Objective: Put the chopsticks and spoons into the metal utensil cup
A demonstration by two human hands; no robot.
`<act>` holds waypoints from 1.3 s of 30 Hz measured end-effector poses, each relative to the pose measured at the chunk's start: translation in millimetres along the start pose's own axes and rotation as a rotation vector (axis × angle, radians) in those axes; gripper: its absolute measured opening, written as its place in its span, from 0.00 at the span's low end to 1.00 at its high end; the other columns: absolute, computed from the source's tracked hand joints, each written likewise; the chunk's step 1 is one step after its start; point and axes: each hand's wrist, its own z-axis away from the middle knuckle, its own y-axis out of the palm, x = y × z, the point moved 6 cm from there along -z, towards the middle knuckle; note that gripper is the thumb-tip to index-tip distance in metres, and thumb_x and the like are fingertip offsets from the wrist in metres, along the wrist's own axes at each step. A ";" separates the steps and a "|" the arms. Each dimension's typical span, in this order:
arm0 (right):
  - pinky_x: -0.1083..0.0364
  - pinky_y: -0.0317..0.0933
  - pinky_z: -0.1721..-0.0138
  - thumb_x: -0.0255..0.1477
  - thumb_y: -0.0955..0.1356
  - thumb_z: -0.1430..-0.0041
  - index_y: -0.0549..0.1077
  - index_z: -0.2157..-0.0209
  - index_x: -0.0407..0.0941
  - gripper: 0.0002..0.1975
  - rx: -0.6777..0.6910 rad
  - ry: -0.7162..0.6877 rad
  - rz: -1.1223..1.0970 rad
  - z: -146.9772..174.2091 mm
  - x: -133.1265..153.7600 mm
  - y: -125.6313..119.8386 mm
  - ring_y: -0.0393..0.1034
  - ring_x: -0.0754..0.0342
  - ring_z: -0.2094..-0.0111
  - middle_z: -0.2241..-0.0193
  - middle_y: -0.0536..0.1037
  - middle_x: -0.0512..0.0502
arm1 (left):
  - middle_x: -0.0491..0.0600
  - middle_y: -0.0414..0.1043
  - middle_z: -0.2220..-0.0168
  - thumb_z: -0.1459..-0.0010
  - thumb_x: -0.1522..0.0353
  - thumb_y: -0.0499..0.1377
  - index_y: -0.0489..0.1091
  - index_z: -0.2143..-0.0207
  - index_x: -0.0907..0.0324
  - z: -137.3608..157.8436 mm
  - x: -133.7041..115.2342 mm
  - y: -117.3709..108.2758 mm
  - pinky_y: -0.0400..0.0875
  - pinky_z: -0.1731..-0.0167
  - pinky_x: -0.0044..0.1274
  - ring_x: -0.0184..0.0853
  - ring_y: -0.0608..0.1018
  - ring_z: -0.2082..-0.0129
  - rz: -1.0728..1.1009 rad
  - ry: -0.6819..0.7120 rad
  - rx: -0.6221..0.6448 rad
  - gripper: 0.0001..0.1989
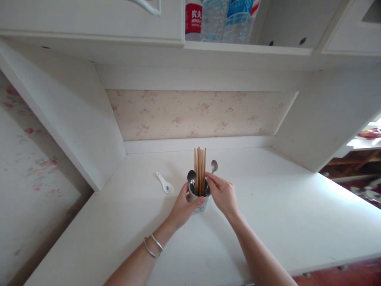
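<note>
My left hand is wrapped around a metal utensil holder with punched holes, which stands upright on the white counter. Several wooden chopsticks rise out of it. On the holder's left side a metal spoon leans with its bowl up. Over the right rim my right hand is closed, thumb and fingers pinching the handle of a second metal spoon, bowl upward. Whether this handle's lower end rests inside the holder is partly hidden by the fingers. A white ceramic spoon lies to the left, apart from both hands.
The white counter is enclosed by side panels and a floral back wall. Overhead, a cabinet shelf holds several plastic bottles. Beyond the right panel, shelving with other items shows.
</note>
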 end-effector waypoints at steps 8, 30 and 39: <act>0.55 0.67 0.59 0.37 0.64 0.41 0.77 0.60 0.49 0.13 0.018 0.111 -0.138 14.6 -12.4 1.1 0.75 0.51 0.61 0.62 0.80 0.48 | 0.54 0.68 0.47 0.52 0.65 0.67 0.59 0.45 0.56 0.1 -0.4 -0.9 0.63 0.47 0.32 0.42 0.72 0.48 -0.023 -0.002 -0.005 0.33; 0.49 0.61 0.53 0.37 0.75 0.55 0.67 0.51 0.45 0.29 0.525 0.280 -0.735 25.1 -4.4 31.9 0.70 0.48 0.56 0.58 0.76 0.44 | 0.54 0.64 0.43 0.53 0.63 0.67 0.62 0.43 0.54 -0.6 -28.4 -21.0 0.60 0.44 0.32 0.43 0.66 0.44 -0.494 0.089 0.230 0.34; 0.48 0.61 0.52 0.36 0.75 0.56 0.67 0.51 0.46 0.30 0.526 0.325 -0.728 24.5 -8.1 32.0 0.69 0.48 0.55 0.57 0.76 0.46 | 0.51 0.72 0.54 0.40 0.68 0.53 0.71 0.55 0.56 -38.8 -55.8 -103.1 0.62 0.48 0.29 0.37 0.71 0.52 -1.367 0.195 0.341 0.12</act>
